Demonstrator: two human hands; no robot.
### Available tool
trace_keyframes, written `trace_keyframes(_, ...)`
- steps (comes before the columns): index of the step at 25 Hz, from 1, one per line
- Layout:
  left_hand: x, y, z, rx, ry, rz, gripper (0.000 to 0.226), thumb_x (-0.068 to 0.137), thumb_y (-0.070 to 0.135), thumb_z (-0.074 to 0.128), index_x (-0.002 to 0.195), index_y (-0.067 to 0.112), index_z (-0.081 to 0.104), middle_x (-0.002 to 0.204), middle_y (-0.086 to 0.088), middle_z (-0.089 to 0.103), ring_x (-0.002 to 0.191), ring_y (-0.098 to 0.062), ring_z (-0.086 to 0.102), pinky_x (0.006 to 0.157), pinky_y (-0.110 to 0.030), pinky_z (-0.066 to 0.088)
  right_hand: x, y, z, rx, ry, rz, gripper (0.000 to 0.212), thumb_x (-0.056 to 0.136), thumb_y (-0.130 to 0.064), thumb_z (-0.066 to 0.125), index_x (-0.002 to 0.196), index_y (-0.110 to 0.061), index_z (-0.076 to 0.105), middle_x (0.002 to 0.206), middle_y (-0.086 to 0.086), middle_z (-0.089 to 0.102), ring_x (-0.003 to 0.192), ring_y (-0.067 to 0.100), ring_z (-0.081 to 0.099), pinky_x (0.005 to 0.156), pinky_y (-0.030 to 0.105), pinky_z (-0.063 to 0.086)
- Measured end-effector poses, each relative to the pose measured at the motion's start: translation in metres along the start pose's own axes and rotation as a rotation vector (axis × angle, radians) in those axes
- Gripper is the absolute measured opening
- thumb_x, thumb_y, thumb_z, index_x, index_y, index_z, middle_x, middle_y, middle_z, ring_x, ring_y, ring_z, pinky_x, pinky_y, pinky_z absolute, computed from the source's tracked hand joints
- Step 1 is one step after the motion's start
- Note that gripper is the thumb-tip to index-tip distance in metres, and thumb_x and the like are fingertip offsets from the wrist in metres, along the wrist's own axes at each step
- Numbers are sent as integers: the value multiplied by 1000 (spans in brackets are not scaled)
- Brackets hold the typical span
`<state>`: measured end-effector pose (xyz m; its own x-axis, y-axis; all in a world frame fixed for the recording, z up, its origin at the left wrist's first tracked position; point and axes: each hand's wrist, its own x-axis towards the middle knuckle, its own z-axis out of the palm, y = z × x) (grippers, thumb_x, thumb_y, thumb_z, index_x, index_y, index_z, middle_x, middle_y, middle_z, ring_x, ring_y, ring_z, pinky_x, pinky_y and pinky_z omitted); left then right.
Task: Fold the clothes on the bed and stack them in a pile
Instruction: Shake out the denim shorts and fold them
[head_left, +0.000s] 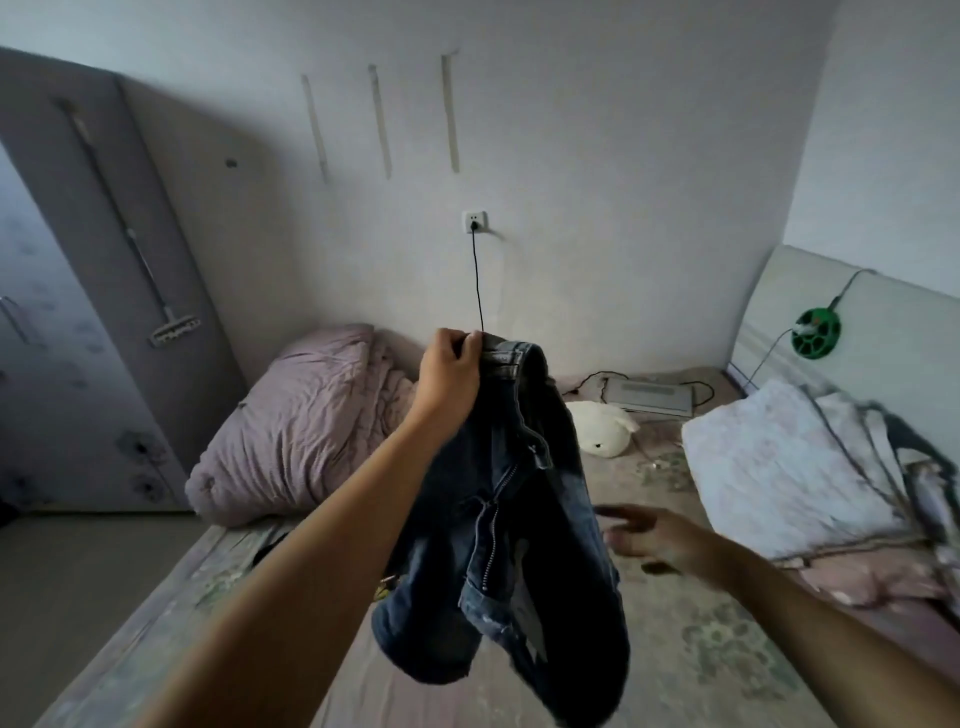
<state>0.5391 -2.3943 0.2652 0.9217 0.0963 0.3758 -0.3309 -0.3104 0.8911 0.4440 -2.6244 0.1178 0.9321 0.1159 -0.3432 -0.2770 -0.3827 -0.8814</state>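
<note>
**Denim shorts hanging over the bed**

Head view: the left hand (451, 371) is pinching the waistband of dark denim shorts (511, 525), its grip curled around the cloth, and the shorts are dangling in the air above the bed (717, 670). The right hand (655, 538) is reaching just beside the shorts, blurred, fingers spread and holding nothing. A rumpled pink duvet (306, 426) is lying by the wall; folded clothes (789, 467) are sitting at the right.

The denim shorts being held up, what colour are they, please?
Dark, faded blue denim shorts, seen in the head view.
</note>
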Motion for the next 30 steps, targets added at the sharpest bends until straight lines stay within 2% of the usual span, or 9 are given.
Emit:
trace_keyframes(3,11,9,-5,-207,22,-127,19,97,28,50,85,13,51,76,0,52,80,-19,51,77,-38,47,5,28,41,64,-47,132,58,61,-61,77,111,-39,61,102,-14,72,97,9,67,80,27,46)
trace_keyframes(9,30,28,-34,-379,-3,-125,19,98,21,49,80,14,47,73,-3,50,70,-16,48,65,-31,43,33,7,79,187,132,88,22,91,-21,63,112,-18,59,96,7,66,82,21,62,71,33,51)
trace_keyframes(12,46,27,-59,-337,27,-41,18,99,13,44,82,21,43,74,-3,48,67,-16,46,61,-30,41,31,-11,61,317,251,61,18,97,-10,50,110,-4,62,90,18,67,76,30,64,69,41,58)
trace_keyframes(17,64,6,-107,-301,-173,99,31,99,-2,36,85,18,54,83,-7,57,75,-18,49,68,-28,43,39,-64,-37,565,402,-126,26,91,10,45,113,3,57,105,23,63,83,24,62,56,24,57)
trace_keyframes(20,68,5,-133,-343,-404,33,16,97,20,48,97,11,62,96,-6,64,89,-17,58,74,-20,51,30,-103,-79,673,479,-234,21,92,14,40,102,6,57,94,21,63,75,20,66,56,18,55)
trace_keyframes(23,75,7,-154,-73,-661,114,74,59,59,79,118,18,61,115,-4,64,102,-13,63,85,-21,51,1,-138,-96,697,506,-299,25,91,15,40,82,-3,55,63,10,66,53,11,67,52,16,54)
trace_keyframes(25,77,10,-156,228,-609,230,76,50,58,84,116,26,63,111,-8,63,98,-16,63,84,-24,51,-13,-153,-100,652,528,-314,23,89,17,43,80,-1,55,54,8,66,49,11,66,52,16,55)
trace_keyframes(28,77,12,-141,432,-349,304,24,69,27,84,80,16,65,77,-9,62,71,-19,57,63,-28,45,-23,-164,-93,535,605,-278,13,83,17,53,75,8,57,63,17,64,46,11,65,52,14,54)
trace_keyframes(30,75,13,-132,510,-162,297,24,75,22,78,68,14,57,73,-9,54,67,-20,49,55,-28,34,-20,-167,-85,435,680,-271,11,81,17,55,74,10,59,67,18,63,44,11,63,49,13,52)
